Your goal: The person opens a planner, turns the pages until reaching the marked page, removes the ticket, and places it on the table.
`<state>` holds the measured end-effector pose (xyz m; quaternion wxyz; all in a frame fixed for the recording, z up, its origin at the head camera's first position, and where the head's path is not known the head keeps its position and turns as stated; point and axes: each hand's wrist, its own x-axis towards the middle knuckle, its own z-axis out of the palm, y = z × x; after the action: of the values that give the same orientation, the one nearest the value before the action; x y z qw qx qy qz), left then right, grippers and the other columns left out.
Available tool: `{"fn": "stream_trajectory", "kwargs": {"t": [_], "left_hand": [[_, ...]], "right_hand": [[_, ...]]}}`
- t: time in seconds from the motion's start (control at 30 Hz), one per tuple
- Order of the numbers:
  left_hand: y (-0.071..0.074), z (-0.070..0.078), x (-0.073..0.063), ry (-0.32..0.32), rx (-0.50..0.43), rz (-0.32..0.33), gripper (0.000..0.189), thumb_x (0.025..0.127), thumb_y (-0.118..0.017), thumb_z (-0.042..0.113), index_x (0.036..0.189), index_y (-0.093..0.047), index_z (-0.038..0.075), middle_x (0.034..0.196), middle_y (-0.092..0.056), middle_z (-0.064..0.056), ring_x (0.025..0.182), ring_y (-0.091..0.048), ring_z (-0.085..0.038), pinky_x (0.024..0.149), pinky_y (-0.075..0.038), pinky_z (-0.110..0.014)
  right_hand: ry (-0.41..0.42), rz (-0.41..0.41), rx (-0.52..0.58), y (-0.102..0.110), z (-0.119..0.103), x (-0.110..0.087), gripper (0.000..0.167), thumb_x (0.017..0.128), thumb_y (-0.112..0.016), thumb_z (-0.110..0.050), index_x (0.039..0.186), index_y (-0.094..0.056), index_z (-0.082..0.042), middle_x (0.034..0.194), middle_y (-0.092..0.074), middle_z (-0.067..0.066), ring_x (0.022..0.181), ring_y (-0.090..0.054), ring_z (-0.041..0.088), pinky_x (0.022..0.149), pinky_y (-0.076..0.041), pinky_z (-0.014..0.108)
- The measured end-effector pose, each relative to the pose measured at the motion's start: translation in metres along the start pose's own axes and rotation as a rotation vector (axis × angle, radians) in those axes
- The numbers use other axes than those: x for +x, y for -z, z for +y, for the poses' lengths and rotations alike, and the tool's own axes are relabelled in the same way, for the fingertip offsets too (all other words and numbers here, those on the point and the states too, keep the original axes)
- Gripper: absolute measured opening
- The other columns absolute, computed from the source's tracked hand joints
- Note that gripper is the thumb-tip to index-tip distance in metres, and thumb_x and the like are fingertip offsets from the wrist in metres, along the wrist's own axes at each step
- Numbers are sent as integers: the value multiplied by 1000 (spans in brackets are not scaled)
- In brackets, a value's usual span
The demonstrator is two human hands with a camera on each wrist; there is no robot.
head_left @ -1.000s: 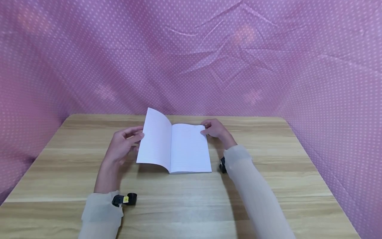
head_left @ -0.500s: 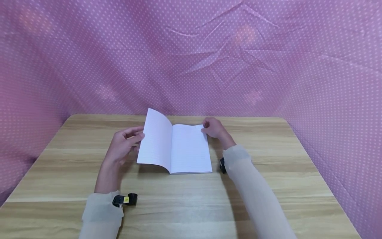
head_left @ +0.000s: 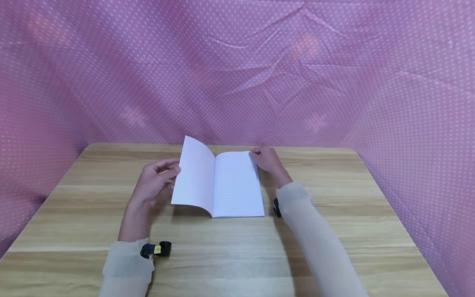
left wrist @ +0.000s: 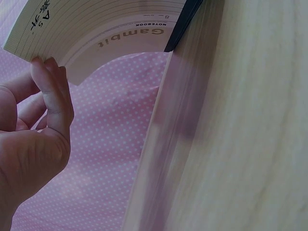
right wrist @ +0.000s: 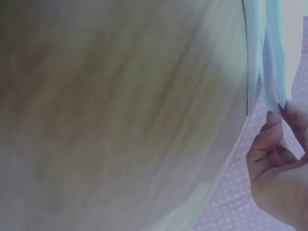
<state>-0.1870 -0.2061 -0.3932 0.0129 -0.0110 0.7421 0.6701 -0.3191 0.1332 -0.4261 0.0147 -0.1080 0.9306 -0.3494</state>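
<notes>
An open notebook with white ruled pages lies in the middle of the table in the head view. Its left half stands raised and bowed, and my left hand pinches the outer edge between thumb and fingers. From below, the left wrist view shows the pale cover printed "Gambit NOTEBOOK", with a dark spine strip. At the notebook's upper right corner, my right hand pinches the page between thumb and fingertips. In the right wrist view, the lifted pages curve away from those below.
The wood-grain table extends around the notebook on all sides. Behind it and at both sides hangs a pink dotted cloth. Each wrist wears a small black camera, the left one having a yellow label.
My right hand has shifted slightly along the upper right corner, and the page's top edge there has risen. The left hand keeps its hold with the left half raised as before.
</notes>
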Motion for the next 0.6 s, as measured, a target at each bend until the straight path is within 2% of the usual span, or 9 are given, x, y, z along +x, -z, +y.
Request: {"fn": "stream_trajectory", "kwargs": {"t": [0.1,0.17,0.2,0.3,0.37,0.43,0.53,0.6], "left_hand": [[0,0,0,8,-4,1,46,100,-68,20,138,-58,-3,112,-54,-11,79,-65,-14,61,-57,-22],[0,-1,0,13,-6,3,46,100,-68,20,138,-58,-3,112,-54,-11,80,-65,-14,61,-57,-22],[0,-1,0,14,-5,4,46,100,-68,20,138,-58,-2,112,-54,-10,80,-64,-14,61,-57,-23],[0,-1,0,12,-2,5,46,99,-69,21,138,-58,-2,113,-54,-10,82,-64,-15,62,-58,-23],[0,-2,0,11,-2,8,46,99,-69,22,138,-59,-2,113,-54,-11,83,-64,-15,62,-58,-24],[0,-2,1,9,-1,11,46,99,-69,22,137,-59,-1,113,-54,-11,83,-65,-16,62,-58,-24],[0,-1,1,8,-2,15,45,99,-69,21,136,-60,-1,113,-55,-11,82,-64,-16,61,-58,-24],[-1,-1,2,6,-4,16,44,99,-69,20,136,-60,-1,112,-55,-11,82,-64,-15,61,-58,-24]], "right_hand": [[-3,15,17,0,-3,0,27,104,-60,-23,122,-73,-7,113,-71,14,58,-45,12,52,-40,25],[6,31,10,0,-5,0,26,103,-62,-22,119,-75,-7,120,-69,15,65,-49,12,55,-42,23],[13,36,7,0,-5,0,25,103,-62,-21,117,-76,-6,117,-70,15,68,-52,13,56,-44,23],[39,46,26,1,-6,-1,21,103,-61,-18,98,-75,-3,101,-69,15,75,-55,18,60,-46,25],[57,36,51,2,-6,-1,24,104,-58,-16,85,-67,-3,82,-63,12,70,-54,19,57,-45,27],[77,31,71,3,-7,-1,28,105,-56,-15,79,-60,-4,72,-55,8,64,-49,19,54,-42,27],[99,32,63,3,-8,-2,25,104,-55,-12,83,-64,-2,73,-57,7,64,-50,18,56,-44,27],[102,33,52,4,-9,-2,20,103,-55,-10,95,-71,0,81,-64,10,70,-55,18,61,-49,27]]}}
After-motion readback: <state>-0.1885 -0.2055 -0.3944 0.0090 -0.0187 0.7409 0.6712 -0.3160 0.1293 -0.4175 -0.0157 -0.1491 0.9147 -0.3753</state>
